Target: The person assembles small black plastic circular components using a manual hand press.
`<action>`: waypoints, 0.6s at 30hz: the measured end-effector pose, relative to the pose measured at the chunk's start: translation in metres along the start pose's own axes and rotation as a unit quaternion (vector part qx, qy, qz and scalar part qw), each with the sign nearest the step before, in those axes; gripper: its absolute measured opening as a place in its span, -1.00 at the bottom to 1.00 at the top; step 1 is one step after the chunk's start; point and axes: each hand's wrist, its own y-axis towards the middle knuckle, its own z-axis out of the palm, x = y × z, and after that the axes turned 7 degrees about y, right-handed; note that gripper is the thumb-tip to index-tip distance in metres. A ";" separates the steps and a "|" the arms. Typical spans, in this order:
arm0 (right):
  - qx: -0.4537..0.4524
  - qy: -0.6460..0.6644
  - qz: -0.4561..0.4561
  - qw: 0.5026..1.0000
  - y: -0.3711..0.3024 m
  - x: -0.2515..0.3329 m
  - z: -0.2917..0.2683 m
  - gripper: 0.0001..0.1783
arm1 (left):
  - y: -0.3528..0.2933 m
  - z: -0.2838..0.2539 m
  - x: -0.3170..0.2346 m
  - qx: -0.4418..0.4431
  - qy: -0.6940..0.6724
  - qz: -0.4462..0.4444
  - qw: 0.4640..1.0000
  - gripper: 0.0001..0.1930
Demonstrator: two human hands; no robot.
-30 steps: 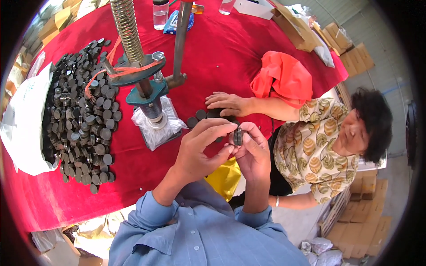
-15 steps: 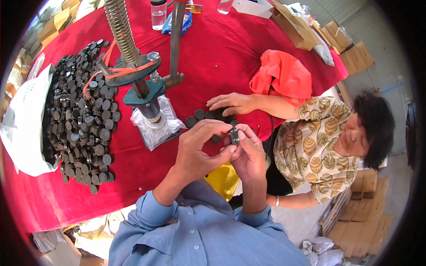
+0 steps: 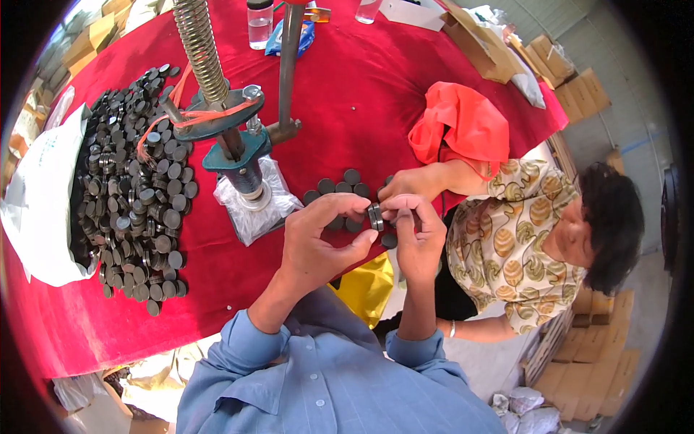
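A small stack of round black discs [image 3: 375, 217] with a shiny rim stands on edge between my hands, above the table's near edge. My left hand [image 3: 311, 242] pinches it from the left with thumb and index finger. From the right, the fingers of my right hand [image 3: 418, 239] close on its other side; its thumb is bent inward. Just behind my hands, several loose black discs [image 3: 351, 176] lie flat on the red cloth, partly hidden by my fingers. A co-worker's hand [image 3: 412, 184] rests by them on the right.
A hand press [image 3: 238, 155] with a coil spring stands left of centre over a plastic-covered base [image 3: 253, 217]. A large heap of black discs [image 3: 137, 195] spills from a white bag [image 3: 43, 202]. An orange-red cloth bag [image 3: 463, 126] lies at the right, beside the seated co-worker.
The co-worker's hand has drawn back to the right, uncovering more loose discs. My right hand has shifted slightly right and its fingers have straightened, while the held discs have turned a little.
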 end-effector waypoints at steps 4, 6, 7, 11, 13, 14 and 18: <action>0.030 0.224 0.091 0.970 -0.003 0.007 0.005 -0.80 | 0.000 0.000 0.000 0.001 -0.006 0.009 1.000 -0.60; 0.084 0.308 0.097 0.943 -0.003 0.012 0.006 -0.68 | 0.000 -0.001 -0.001 0.010 -0.027 0.010 1.000 -0.60; 0.084 0.309 0.098 0.942 -0.005 0.011 0.005 -0.68 | 0.000 -0.002 -0.001 0.010 -0.027 0.010 1.000 -0.60; 0.094 0.273 0.046 0.956 -0.013 -0.001 0.002 -0.67 | -0.001 -0.004 0.000 0.016 0.011 0.073 0.997 -0.60; 0.022 0.255 -0.039 0.966 -0.017 -0.002 0.008 -0.70 | -0.002 -0.004 -0.002 0.017 0.004 0.085 0.996 -0.61; -0.005 0.243 -0.069 0.968 -0.019 0.000 0.012 -0.73 | -0.002 -0.004 -0.006 0.002 0.002 0.092 0.996 -0.63; -0.004 0.191 -0.121 0.974 -0.027 0.010 0.016 -0.72 | -0.004 -0.006 -0.014 -0.024 0.025 0.121 0.992 -0.69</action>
